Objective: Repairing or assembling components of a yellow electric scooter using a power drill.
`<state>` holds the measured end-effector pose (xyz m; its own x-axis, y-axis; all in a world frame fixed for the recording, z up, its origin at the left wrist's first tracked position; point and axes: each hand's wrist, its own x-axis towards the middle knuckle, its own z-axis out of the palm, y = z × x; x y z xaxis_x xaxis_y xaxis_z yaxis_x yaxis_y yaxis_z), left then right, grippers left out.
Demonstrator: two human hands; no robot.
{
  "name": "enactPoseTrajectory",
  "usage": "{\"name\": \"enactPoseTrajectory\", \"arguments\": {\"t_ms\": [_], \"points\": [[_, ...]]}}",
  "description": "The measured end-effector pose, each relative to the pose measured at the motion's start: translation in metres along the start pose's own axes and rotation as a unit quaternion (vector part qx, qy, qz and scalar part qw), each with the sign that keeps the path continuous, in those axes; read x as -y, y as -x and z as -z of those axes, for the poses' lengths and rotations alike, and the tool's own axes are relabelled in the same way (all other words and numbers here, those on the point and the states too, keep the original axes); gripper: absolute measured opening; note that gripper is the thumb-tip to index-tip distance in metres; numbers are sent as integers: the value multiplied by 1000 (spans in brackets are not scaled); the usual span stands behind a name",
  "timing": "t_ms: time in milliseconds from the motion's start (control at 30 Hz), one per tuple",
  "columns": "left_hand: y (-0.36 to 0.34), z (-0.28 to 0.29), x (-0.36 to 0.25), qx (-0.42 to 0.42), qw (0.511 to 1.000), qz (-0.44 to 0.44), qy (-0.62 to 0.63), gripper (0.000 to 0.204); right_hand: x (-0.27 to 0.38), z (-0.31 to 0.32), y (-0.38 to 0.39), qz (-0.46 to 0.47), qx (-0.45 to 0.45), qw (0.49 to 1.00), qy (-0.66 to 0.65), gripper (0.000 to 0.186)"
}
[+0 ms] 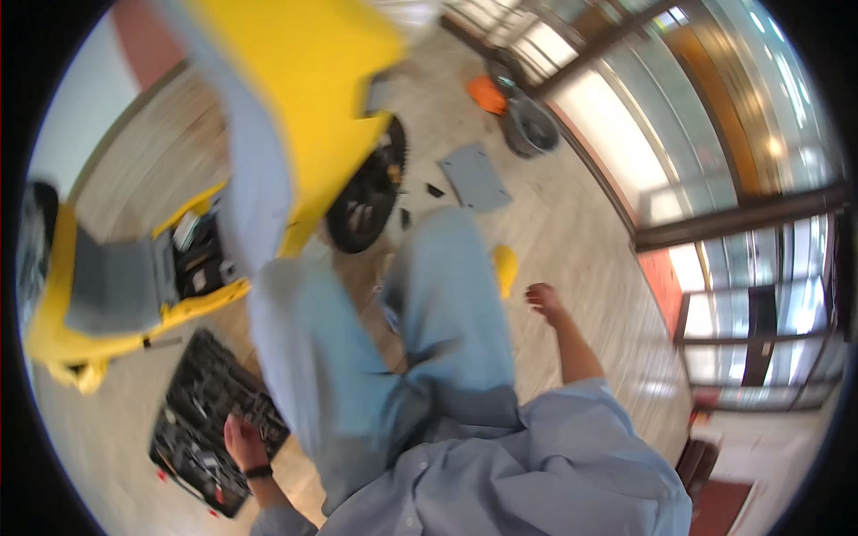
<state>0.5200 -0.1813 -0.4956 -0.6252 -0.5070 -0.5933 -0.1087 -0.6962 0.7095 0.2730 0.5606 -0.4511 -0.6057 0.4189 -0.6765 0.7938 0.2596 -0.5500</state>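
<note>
My left hand [243,441], with a dark band at the wrist, hangs over an open black tool case [201,393] full of tools. Motion blur smears its fingers, so I cannot tell whether it is open or closed. Out to the right of my knees, my right hand [542,302] is held above the floor with its fingers curled in, and nothing shows in it. A yellow rounded object [504,268] is nearest to it. In front of my legs stands a large yellow-and-grey vehicle body [308,80] with a black wheel [366,192].
To the left, a yellow-and-grey vehicle part [116,286] has an open compartment with dark items inside. A flat grey panel [475,177] and small black pieces lie on the wooden floor ahead. Farther off are a grey bucket [530,127] and an orange item [486,94], beside glass doors.
</note>
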Motion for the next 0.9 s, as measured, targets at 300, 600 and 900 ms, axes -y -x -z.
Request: {"name": "enactPoseTrajectory", "arguments": {"t_ms": [300, 600, 900], "points": [[64, -114, -127, -96, 988, 3, 123, 22, -206, -115, -31, -18, -75, 967, 241, 35], [109, -172, -192, 130, 985, -35, 109, 29, -151, -240, 50, 77, 56, 900, 426, 55], [180, -255, -195, 184, 974, -132, 1, 20, -187, -265, -5, 91, -72, 923, 367, 47]]}}
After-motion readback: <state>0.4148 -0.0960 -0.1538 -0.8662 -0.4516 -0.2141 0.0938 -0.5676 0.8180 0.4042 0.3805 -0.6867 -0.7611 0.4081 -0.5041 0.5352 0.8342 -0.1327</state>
